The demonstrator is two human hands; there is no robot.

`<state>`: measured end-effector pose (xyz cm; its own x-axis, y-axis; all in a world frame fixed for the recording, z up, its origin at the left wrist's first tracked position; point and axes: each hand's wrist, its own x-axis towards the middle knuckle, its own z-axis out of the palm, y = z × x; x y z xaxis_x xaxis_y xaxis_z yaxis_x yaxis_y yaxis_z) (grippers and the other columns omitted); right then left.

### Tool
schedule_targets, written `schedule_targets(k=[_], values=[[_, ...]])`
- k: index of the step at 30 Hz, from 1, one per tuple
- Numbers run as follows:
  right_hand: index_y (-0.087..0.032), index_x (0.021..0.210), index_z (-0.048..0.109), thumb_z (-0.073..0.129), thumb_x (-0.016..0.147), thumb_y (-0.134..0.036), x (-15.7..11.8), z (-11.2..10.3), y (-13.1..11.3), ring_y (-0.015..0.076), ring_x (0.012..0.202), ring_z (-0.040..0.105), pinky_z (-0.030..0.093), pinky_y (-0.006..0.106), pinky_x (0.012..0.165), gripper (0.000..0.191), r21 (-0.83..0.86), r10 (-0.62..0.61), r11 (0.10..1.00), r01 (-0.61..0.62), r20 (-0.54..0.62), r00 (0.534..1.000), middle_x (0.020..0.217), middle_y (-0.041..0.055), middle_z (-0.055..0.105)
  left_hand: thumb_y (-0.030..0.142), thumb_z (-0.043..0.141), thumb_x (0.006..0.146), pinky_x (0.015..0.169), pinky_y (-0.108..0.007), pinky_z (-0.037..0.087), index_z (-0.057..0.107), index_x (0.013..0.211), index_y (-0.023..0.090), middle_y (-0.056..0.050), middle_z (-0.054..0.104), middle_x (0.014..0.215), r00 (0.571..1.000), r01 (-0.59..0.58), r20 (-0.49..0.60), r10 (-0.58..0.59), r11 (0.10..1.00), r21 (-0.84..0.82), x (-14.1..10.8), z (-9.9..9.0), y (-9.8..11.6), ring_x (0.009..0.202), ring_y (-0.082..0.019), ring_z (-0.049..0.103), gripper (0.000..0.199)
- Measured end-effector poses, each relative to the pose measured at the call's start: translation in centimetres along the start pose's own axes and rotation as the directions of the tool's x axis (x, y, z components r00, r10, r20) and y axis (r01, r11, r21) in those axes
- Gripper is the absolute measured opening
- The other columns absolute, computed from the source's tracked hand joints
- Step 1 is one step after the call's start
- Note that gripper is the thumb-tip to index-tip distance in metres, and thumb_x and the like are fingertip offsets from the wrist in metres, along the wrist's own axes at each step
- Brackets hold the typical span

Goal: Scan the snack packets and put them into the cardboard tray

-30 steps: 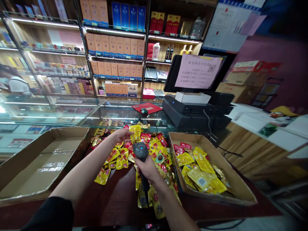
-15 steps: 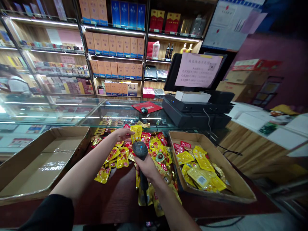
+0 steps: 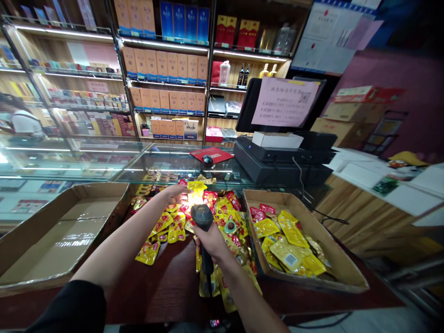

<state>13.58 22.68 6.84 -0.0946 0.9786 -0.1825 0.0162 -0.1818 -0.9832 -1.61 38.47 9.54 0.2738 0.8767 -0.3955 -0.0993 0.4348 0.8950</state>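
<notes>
My right hand (image 3: 212,241) is wrapped round the handle of a black barcode scanner (image 3: 202,217), its head pointing away from me. Bright light from the scanner falls on a yellow snack packet (image 3: 197,186), which my left hand (image 3: 177,193) pinches by its left edge just beyond the scanner. Beneath and around both hands spreads a heap of small yellow and red snack packets (image 3: 176,226) on the dark red tabletop (image 3: 166,286). The glare washes out the lower part of the held packet.
A cardboard tray (image 3: 347,280) holding several packets stands on the right, and another cardboard tray (image 3: 41,252) on the left. Behind are a glass counter (image 3: 166,159), a mouse (image 3: 207,159) and a monitor (image 3: 249,104). A person (image 3: 26,122) is at far left.
The scanner's light has come on and shines on the packet in my left hand. Both hands have stayed almost in place.
</notes>
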Motion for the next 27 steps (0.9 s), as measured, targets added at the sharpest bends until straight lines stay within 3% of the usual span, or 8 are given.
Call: schedule_targets(k=[8, 11, 13, 15, 16, 19, 21, 27], values=[[-0.017, 0.061, 0.05, 0.056, 0.069, -0.033, 0.3, 0.2, 0.5, 0.0082, 0.03, 0.039, 0.032, 0.02, 0.034, 0.019, 0.035, 0.008, 0.999, -0.008, 0.007, 1.0, 0.038, -0.005, 0.046, 0.017, 0.078, 0.058, 0.061, -0.028, 0.052, 0.049, 0.074, 0.018, 0.002, 0.057, 0.067, 0.999, 0.034, -0.013, -0.033, 0.997, 0.076, -0.2, -0.1, 0.2, 0.059, -0.011, 0.057, 0.033], [-0.015, 0.065, 0.056, 0.062, 0.063, -0.023, 0.6, -0.8, -0.1, 0.0081, 0.041, 0.048, 0.039, 0.02, 0.043, 0.01, 0.139, -0.047, 0.989, 0.056, -0.07, 0.996, 0.052, -0.0021, 0.057, 0.015, 0.078, 0.058, 0.058, -0.028, 0.053, 0.05, 0.072, 0.017, 0.004, 0.054, 0.061, 0.999, 0.054, 0.003, -0.054, 0.995, 0.086, -1.1, 0.2, 0.2, 0.052, -0.009, 0.052, 0.032], [-0.014, 0.073, 0.061, 0.065, 0.057, -0.015, 1.1, -2.2, -1.1, 0.0083, 0.054, 0.053, 0.043, 0.018, 0.053, 0.016, 0.235, -0.07, 0.966, 0.105, -0.152, 0.986, 0.062, -0.0016, 0.061, 0.015, 0.08, 0.056, 0.057, -0.028, 0.054, 0.051, 0.072, 0.016, 0.002, 0.056, 0.063, 0.996, 0.073, 0.04, -0.077, 0.993, 0.088, -1.8, 0.4, 0.0, 0.053, -0.009, 0.053, 0.033], [-0.014, 0.079, 0.063, 0.064, 0.058, -0.014, 1.7, -4.2, -2.3, 0.0091, 0.051, 0.052, 0.043, 0.019, 0.052, 0.02, 0.356, 0.067, 0.935, -0.006, -0.158, 0.985, 0.056, -0.0032, 0.057, 0.016, 0.081, 0.055, 0.057, -0.029, 0.055, 0.053, 0.075, 0.016, 0.001, 0.058, 0.067, 0.992, 0.103, 0.069, -0.109, 0.991, 0.087, -2.5, 0.9, -0.5, 0.057, -0.011, 0.056, 0.035], [-0.014, 0.081, 0.063, 0.062, 0.061, -0.015, 2.1, -5.3, -2.9, 0.0103, 0.051, 0.053, 0.044, 0.021, 0.052, 0.02, 0.422, 0.129, 0.904, -0.073, -0.105, 0.986, 0.055, -0.0028, 0.056, 0.017, 0.081, 0.054, 0.058, -0.03, 0.055, 0.054, 0.078, 0.016, 0.001, 0.059, 0.069, 0.989, 0.119, 0.08, -0.126, 0.989, 0.088, -2.7, 1.2, -0.8, 0.058, -0.011, 0.057, 0.036], [-0.014, 0.083, 0.061, 0.053, 0.066, -0.011, 2.7, -8.5, -4.4, 0.0145, 0.065, 0.061, 0.051, 0.028, 0.066, 0.02, 0.555, 0.255, 0.781, -0.286, 0.135, 0.957, 0.066, 0.0022, 0.061, 0.02, 0.081, 0.056, 0.061, -0.033, 0.056, 0.055, 0.085, 0.017, 0.001, 0.061, 0.072, 0.978, 0.15, 0.129, -0.163, 0.984, 0.1, -3.2, 2.8, -1.8, 0.06, -0.012, 0.059, 0.038], [-0.014, 0.082, 0.06, 0.05, 0.068, -0.01, 2.7, -10.4, -5.1, 0.0163, 0.073, 0.063, 0.051, 0.032, 0.074, 0.018, 0.584, 0.262, 0.745, -0.323, 0.189, 0.946, 0.073, 0.0052, 0.063, 0.02, 0.079, 0.059, 0.062, -0.034, 0.057, 0.055, 0.085, 0.017, 0.0, 0.062, 0.074, 0.965, 0.164, 0.191, -0.182, 0.98, 0.109, -3.3, 4.5, -2.3, 0.061, -0.013, 0.061, 0.036], [-0.015, 0.077, 0.056, 0.052, 0.07, -0.01, 1.0, -16.2, -6.2, 0.0172, 0.083, 0.064, 0.049, 0.037, 0.083, 0.01, 0.569, 0.267, 0.773, -0.281, 0.111, 0.957, 0.08, 0.0065, 0.064, 0.019, 0.059, 0.08, 0.069, -0.036, 0.056, 0.058, 0.091, 0.013, -0.008, 0.066, 0.084, 0.899, 0.248, 0.354, -0.258, 0.966, 0.075, -2.4, 11.5, -1.6, 0.073, -0.018, 0.065, 0.013]])
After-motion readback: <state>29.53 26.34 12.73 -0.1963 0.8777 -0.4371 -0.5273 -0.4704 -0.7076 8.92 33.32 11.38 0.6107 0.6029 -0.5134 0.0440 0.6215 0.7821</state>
